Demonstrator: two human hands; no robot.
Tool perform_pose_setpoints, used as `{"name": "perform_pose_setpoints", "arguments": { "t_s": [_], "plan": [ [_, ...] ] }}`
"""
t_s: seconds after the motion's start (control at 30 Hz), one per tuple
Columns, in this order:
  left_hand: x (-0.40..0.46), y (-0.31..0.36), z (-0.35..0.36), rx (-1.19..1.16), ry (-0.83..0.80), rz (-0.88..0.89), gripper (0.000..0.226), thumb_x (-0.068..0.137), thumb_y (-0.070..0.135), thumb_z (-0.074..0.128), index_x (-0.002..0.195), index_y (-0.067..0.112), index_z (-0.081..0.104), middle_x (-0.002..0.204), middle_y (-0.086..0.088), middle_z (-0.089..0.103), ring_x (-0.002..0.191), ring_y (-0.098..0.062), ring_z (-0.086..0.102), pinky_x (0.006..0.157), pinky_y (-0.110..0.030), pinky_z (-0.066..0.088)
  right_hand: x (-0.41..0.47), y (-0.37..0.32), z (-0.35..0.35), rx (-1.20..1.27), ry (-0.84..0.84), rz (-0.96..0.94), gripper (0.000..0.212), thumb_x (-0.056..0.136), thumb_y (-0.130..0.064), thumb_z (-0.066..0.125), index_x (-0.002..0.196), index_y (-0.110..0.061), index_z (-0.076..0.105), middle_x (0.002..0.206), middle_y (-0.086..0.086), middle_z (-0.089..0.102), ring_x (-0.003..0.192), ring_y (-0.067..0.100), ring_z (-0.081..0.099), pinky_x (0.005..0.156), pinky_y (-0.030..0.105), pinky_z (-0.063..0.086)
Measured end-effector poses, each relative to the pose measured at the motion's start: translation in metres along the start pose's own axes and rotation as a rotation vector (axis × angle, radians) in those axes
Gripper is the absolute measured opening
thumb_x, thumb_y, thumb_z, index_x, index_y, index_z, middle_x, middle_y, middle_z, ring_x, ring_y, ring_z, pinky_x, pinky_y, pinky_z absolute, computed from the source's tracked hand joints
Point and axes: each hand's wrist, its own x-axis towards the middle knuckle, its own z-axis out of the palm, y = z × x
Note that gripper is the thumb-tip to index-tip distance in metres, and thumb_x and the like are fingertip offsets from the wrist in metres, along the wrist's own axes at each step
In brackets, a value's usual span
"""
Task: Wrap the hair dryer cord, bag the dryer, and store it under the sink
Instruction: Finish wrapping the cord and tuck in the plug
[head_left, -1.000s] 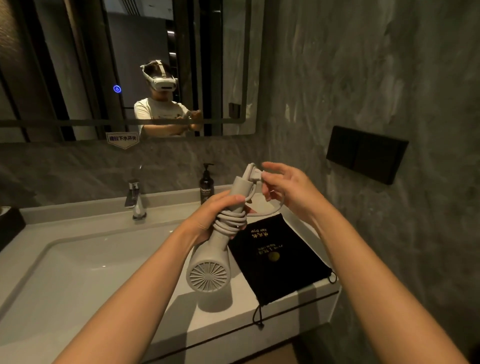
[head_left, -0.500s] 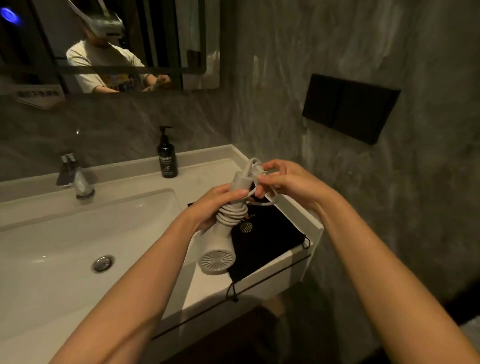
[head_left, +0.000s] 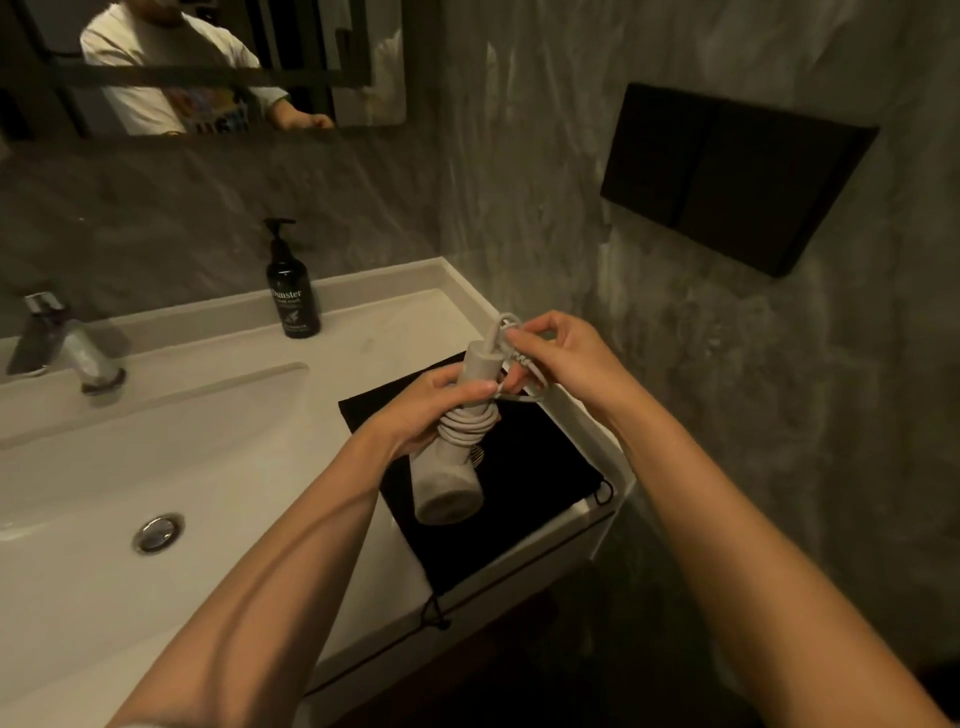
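A grey hair dryer (head_left: 447, 480) hangs nozzle-down above the counter's right end, its handle pointing up. My left hand (head_left: 431, 410) is wrapped around the handle. Several turns of the grey cord (head_left: 467, 428) are coiled around the handle just below my thumb. My right hand (head_left: 561, 358) pinches the cord's free end and plug at the handle's top. A flat black drawstring bag (head_left: 530, 499) lies on the counter under the dryer, its drawstring hanging over the front edge.
The white sink basin (head_left: 104, 467) with its drain (head_left: 157, 531) fills the left. A chrome faucet (head_left: 67, 343) and a black pump bottle (head_left: 292, 291) stand at the back. A grey wall with a black panel (head_left: 727, 176) closes the right side. Dark space lies below the counter (head_left: 597, 514).
The view has swung down and to the right. Both hands and the dryer have dropped lower over the bag, and my right hand has drawn the cord's loose end in against the handle's top.
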Motion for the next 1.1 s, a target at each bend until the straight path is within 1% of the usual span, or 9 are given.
{"name": "perform_pose_setpoints", "arguments": {
  "t_s": [0.2, 0.3, 0.37, 0.53, 0.6, 0.7, 0.8, 0.93, 1.1],
  "plan": [
    [0.01, -0.009, -0.009, 0.005, -0.049, -0.031, 0.024, 0.072, 0.023, 0.072, 0.096, 0.017, 0.073, 0.089, -0.003, 0.072, 0.081, -0.013, 0.065, 0.079, -0.027, 0.051, 0.011, 0.004, -0.005, -0.327, 0.206, -0.046, 0.017, 0.082, -0.03, 0.065, 0.073, -0.019, 0.055, 0.043, -0.001, 0.061, 0.043, 0.007, 0.057, 0.054, 0.025, 0.043],
    [0.011, -0.013, -0.012, -0.028, -0.06, -0.035, 0.017, 0.075, 0.02, 0.07, 0.091, 0.018, 0.073, 0.084, -0.004, 0.072, 0.078, -0.016, 0.066, 0.073, -0.025, 0.053, 0.015, 0.004, 0.001, -0.516, 0.35, -0.095, 0.024, 0.077, -0.032, 0.066, 0.06, -0.02, 0.053, 0.052, -0.005, 0.054, 0.051, 0.008, 0.047, 0.056, 0.027, 0.039],
    [0.011, -0.015, -0.015, -0.077, -0.074, -0.048, 0.018, 0.077, 0.016, 0.064, 0.094, 0.013, 0.07, 0.084, -0.005, 0.073, 0.075, -0.016, 0.068, 0.071, -0.025, 0.055, 0.013, 0.006, 0.012, -0.391, 0.338, -0.039, 0.026, 0.081, -0.027, 0.064, 0.059, -0.02, 0.051, 0.054, -0.006, 0.05, 0.05, 0.005, 0.044, 0.051, 0.022, 0.037],
    [0.01, -0.015, -0.02, -0.137, -0.149, -0.072, 0.032, 0.073, 0.02, 0.071, 0.102, 0.009, 0.065, 0.086, -0.008, 0.073, 0.073, -0.017, 0.069, 0.071, -0.026, 0.056, 0.013, 0.01, 0.02, 0.432, 0.146, 0.122, 0.017, 0.087, -0.005, 0.057, 0.072, -0.01, 0.053, 0.055, 0.002, 0.056, 0.045, 0.01, 0.053, 0.039, 0.019, 0.042],
    [0.011, -0.016, -0.023, -0.156, -0.17, -0.073, 0.051, 0.058, 0.03, 0.085, 0.1, 0.009, 0.065, 0.084, -0.008, 0.072, 0.072, -0.017, 0.068, 0.069, -0.025, 0.056, 0.016, 0.013, 0.019, 0.578, 0.114, 0.123, 0.012, 0.085, 0.0, 0.058, 0.081, -0.011, 0.054, 0.064, 0.003, 0.062, 0.051, 0.009, 0.059, 0.043, 0.018, 0.047],
    [0.011, -0.017, -0.032, -0.198, -0.194, -0.067, 0.063, 0.05, 0.037, 0.089, 0.1, 0.008, 0.066, 0.085, -0.011, 0.071, 0.074, -0.017, 0.068, 0.07, -0.026, 0.056, 0.02, 0.024, 0.018, 0.774, -0.054, 0.13, 0.019, 0.08, -0.012, 0.06, 0.098, -0.007, 0.061, 0.078, 0.005, 0.067, 0.069, 0.014, 0.064, 0.066, 0.025, 0.054],
    [0.009, -0.013, -0.036, -0.207, -0.219, -0.085, 0.067, 0.05, 0.038, 0.09, 0.101, 0.003, 0.064, 0.087, -0.011, 0.072, 0.075, -0.017, 0.068, 0.07, -0.025, 0.055, 0.026, 0.029, 0.02, 0.808, -0.097, 0.14, 0.022, 0.085, -0.021, 0.054, 0.098, -0.005, 0.063, 0.077, 0.005, 0.07, 0.071, 0.014, 0.066, 0.072, 0.025, 0.055],
    [0.002, -0.01, -0.037, -0.213, -0.294, -0.131, 0.072, 0.046, 0.037, 0.091, 0.1, 0.003, 0.057, 0.082, -0.008, 0.074, 0.072, -0.017, 0.07, 0.066, -0.025, 0.056, 0.038, 0.032, 0.022, 0.793, 0.142, 0.157, 0.019, 0.093, -0.02, 0.052, 0.085, -0.007, 0.064, 0.064, 0.002, 0.07, 0.056, 0.009, 0.064, 0.058, 0.021, 0.055],
    [0.003, -0.01, -0.041, -0.246, -0.255, -0.129, 0.077, 0.044, 0.037, 0.092, 0.104, 0.004, 0.057, 0.087, -0.01, 0.074, 0.077, -0.02, 0.071, 0.072, -0.029, 0.058, 0.046, 0.018, 0.017, 0.511, 0.321, 0.036, 0.022, 0.095, -0.018, 0.053, 0.078, -0.007, 0.062, 0.053, -0.002, 0.065, 0.047, 0.005, 0.059, 0.045, 0.017, 0.051]
  ]
}}
